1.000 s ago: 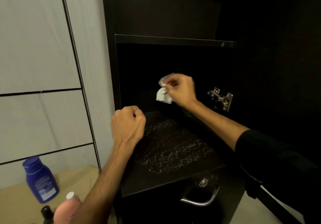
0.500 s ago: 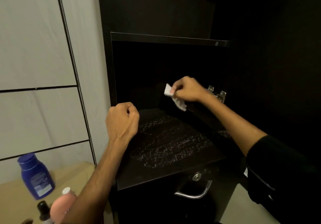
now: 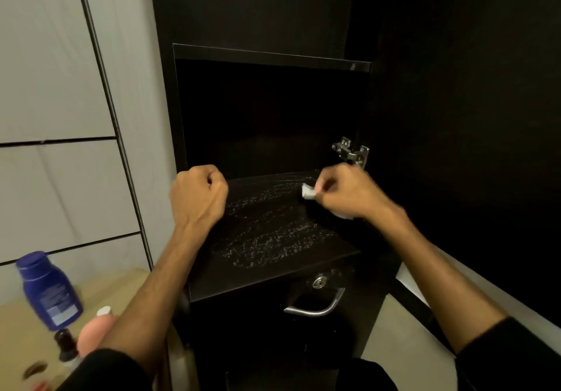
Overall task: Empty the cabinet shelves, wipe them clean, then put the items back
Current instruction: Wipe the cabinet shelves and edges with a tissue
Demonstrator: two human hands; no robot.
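Head view: your right hand [image 3: 346, 193] pinches a white cloth [image 3: 308, 191] over the streaked dark shelf [image 3: 267, 238], at its right rear; your left hand [image 3: 198, 194] hovers fisted, holding nothing; a blue bottle [image 3: 48, 292] stands lower left.

The dark matt wood-grain cabinet shelf [image 3: 273, 238] shows whitish streaky smears. A crumpled white paper-like wipe [image 3: 308, 191] looks soft. The bright metal hinge [image 3: 350, 150] and curved chrome drawer handle [image 3: 315, 307] gleam. The blue plastic bottle [image 3: 48, 292] looks smooth, slightly glossy.
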